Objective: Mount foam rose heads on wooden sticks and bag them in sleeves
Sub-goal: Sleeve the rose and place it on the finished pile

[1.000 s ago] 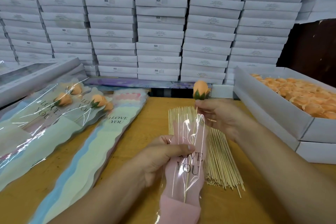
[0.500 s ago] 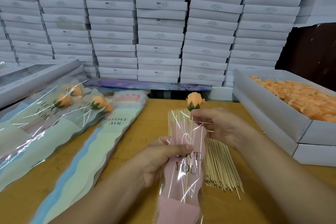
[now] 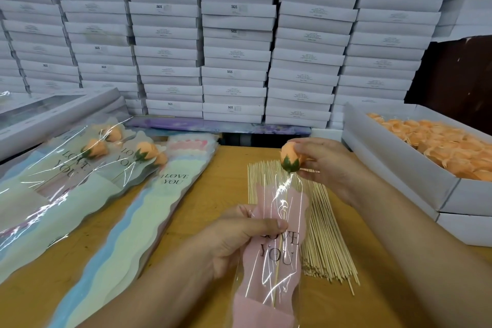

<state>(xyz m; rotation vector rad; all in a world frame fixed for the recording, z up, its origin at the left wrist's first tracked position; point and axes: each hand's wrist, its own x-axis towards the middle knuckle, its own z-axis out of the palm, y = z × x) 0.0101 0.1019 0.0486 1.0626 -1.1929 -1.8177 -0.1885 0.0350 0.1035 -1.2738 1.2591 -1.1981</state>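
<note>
A: Where is the flower?

B: The peach foam rose head with a green calyx (image 3: pixel 290 157) sits on a thin wooden stick (image 3: pixel 278 253), and the right hand (image 3: pixel 328 168) has its grip curled round the head, just above the mouth of the pink sleeve with a clear plastic front printed "LOVE YOU" (image 3: pixel 277 247). The stick runs down inside the sleeve; the head itself is at the opening, not below it.

A: And the other hand?

B: The left hand (image 3: pixel 234 242) pinches the sleeve near its upper part, thumb on the clear front, fingers behind. The sleeve hangs upright over the yellow wooden surface (image 3: pixel 207 210).

A: What lies around it?

B: Just behind and to the right of the sleeve, a flat bundle of bare wooden sticks (image 3: pixel 322 234) rests on the surface. On the far right stands an open white cardboard box (image 3: pixel 394 157) filled with loose peach foam rose heads (image 3: pixel 447 144). To the left lies a stack of pastel sleeves printed "I LOVE YOU" (image 3: pixel 149 210), and beside it a pile of bagged roses in clear sleeves (image 3: pixel 87 157), with at least 3 heads showing. A wall of stacked white flat boxes (image 3: pixel 237 42) fills the back.
</note>
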